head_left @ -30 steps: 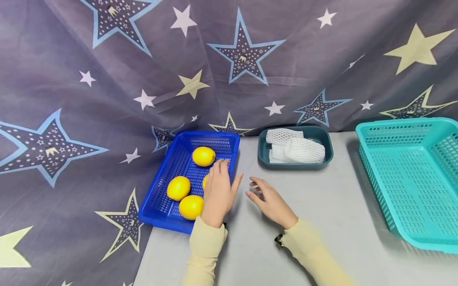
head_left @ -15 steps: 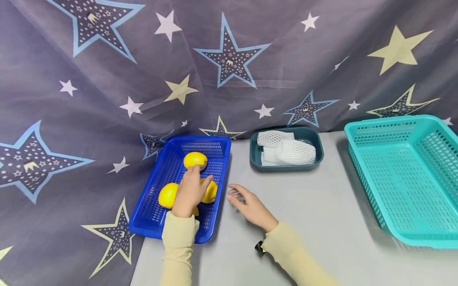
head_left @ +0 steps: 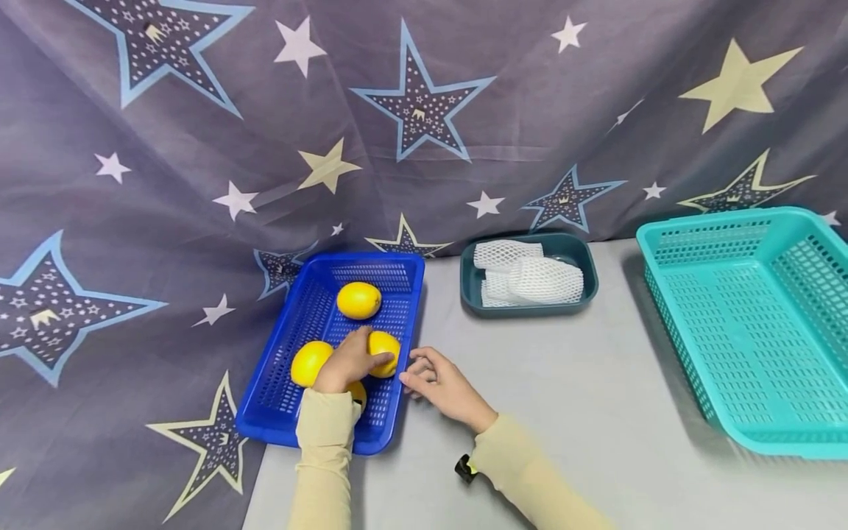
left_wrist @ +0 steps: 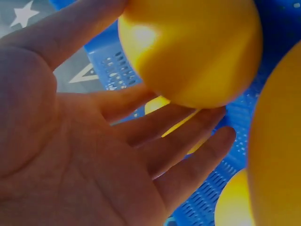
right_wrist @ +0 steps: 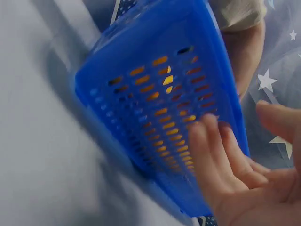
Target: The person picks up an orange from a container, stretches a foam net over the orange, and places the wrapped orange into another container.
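Observation:
In the head view, my left hand reaches into the blue basket and holds a yellow lemon near its right wall. The left wrist view has the thumb and fingertips around that lemon. Three other lemons lie in the basket: one at the back, one at the left, and one partly hidden under the left wrist. Just outside the basket's right wall is my right hand, fingers loosely bent and holding nothing; its fingertips come close to the slotted side.
Behind and right, a dark teal tray holds several white foam net sleeves. A large turquoise basket stands at the far right of the grey table. A star-patterned curtain hangs along the back and left.
My left hand has moved left and down into the basket and taken hold of the right-hand lemon. The right hand has come left to the basket's side. The head view has shifted slightly.

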`<state>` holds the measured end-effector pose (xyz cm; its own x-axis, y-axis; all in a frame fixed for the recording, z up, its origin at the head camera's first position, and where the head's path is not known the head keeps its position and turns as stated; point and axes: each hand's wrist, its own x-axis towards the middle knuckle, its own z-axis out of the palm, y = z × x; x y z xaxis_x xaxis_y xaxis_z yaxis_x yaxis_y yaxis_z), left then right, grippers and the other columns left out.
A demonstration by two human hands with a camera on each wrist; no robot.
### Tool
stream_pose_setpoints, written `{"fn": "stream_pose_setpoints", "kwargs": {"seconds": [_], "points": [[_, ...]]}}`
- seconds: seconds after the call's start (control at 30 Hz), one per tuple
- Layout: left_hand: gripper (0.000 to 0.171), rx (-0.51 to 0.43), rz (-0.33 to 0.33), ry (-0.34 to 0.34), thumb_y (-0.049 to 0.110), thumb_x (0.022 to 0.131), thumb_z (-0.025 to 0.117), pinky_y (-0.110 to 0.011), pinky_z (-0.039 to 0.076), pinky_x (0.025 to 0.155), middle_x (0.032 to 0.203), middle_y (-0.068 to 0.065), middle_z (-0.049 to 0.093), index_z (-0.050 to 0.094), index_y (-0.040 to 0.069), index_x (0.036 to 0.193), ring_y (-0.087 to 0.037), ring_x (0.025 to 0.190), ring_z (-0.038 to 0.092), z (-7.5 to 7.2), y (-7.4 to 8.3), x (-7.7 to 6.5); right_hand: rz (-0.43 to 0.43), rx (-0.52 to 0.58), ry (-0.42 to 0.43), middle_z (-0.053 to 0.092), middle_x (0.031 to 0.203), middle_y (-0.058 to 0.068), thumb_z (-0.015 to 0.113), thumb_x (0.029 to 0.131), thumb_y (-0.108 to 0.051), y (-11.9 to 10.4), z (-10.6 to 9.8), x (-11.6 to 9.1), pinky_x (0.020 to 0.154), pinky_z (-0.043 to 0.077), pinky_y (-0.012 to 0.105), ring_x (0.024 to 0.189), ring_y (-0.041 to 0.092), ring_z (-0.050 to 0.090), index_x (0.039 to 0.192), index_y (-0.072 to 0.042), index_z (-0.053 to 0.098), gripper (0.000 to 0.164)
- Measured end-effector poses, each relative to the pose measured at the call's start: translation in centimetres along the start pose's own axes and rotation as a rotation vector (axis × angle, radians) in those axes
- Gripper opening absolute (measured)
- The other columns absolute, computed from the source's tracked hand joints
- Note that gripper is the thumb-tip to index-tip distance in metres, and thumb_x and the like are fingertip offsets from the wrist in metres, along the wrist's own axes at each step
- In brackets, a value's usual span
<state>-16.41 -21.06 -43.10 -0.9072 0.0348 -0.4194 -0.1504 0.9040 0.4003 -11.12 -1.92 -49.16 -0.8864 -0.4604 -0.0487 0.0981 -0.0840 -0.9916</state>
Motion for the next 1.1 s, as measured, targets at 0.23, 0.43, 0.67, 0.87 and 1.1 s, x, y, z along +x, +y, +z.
{"fn": "stream_pose_setpoints", "kwargs": {"seconds": [0.23, 0.43, 0.67, 0.87, 1.1], "points": [[0.084, -0.061, -0.039, 0.012, 0.034, 0.088, 0.075, -0.060, 0.041, 0.106, 0.144, -0.027, 0.047, 0.033, -0.003, 0.150, -0.041, 0.118, 0.052, 0.5, -0.5, 0.9, 0.081, 0.216, -0.026, 0.061, 0.103, 0.017, 0.061, 0.099, -0.009, -0.1, 0.6, 0.0, 0.084, 0.053, 0.062, 0.079, 0.025, 0.071, 0.136, 0.002, 0.039, 0.044], [0.086, -0.085, -0.031, -0.003, 0.033, 0.085, 0.079, -0.058, 0.046, 0.102, 0.138, -0.026, 0.051, 0.034, -0.002, 0.149, -0.039, 0.112, 0.055, 0.7, -0.9, 1.5, 0.084, 0.254, -0.007, 0.059, 0.099, 0.015, 0.061, 0.097, -0.002, 0.0, 0.8, 0.2, 0.084, 0.053, 0.061, 0.077, 0.021, 0.069, 0.132, 0.002, 0.040, 0.042], [0.086, -0.090, -0.010, -0.008, 0.031, 0.083, 0.080, -0.057, 0.047, 0.101, 0.137, -0.026, 0.052, 0.035, -0.003, 0.149, -0.039, 0.112, 0.055, 0.6, -1.0, 1.6, 0.085, 0.260, -0.006, 0.060, 0.099, 0.015, 0.063, 0.096, -0.004, 0.4, 0.7, 0.2, 0.084, 0.054, 0.061, 0.077, 0.022, 0.069, 0.133, 0.002, 0.040, 0.043], [0.080, -0.083, -0.013, 0.038, 0.030, 0.082, 0.080, -0.056, 0.050, 0.096, 0.128, -0.024, 0.058, 0.042, -0.004, 0.144, -0.037, 0.104, 0.058, 0.6, -1.1, 1.4, 0.079, 0.265, -0.003, 0.060, 0.099, 0.016, 0.063, 0.096, -0.003, 0.4, 0.8, 0.3, 0.084, 0.053, 0.061, 0.076, 0.021, 0.069, 0.132, 0.002, 0.041, 0.043], [0.081, -0.063, -0.010, 0.080, 0.032, 0.081, 0.081, -0.056, 0.049, 0.096, 0.128, -0.025, 0.058, 0.043, -0.003, 0.143, -0.037, 0.105, 0.058, 0.6, -1.1, 1.3, 0.090, 0.282, 0.002, 0.060, 0.098, 0.015, 0.062, 0.096, -0.002, 0.4, 0.9, 0.3, 0.084, 0.055, 0.057, 0.076, 0.019, 0.068, 0.123, 0.007, 0.045, 0.034]]}}
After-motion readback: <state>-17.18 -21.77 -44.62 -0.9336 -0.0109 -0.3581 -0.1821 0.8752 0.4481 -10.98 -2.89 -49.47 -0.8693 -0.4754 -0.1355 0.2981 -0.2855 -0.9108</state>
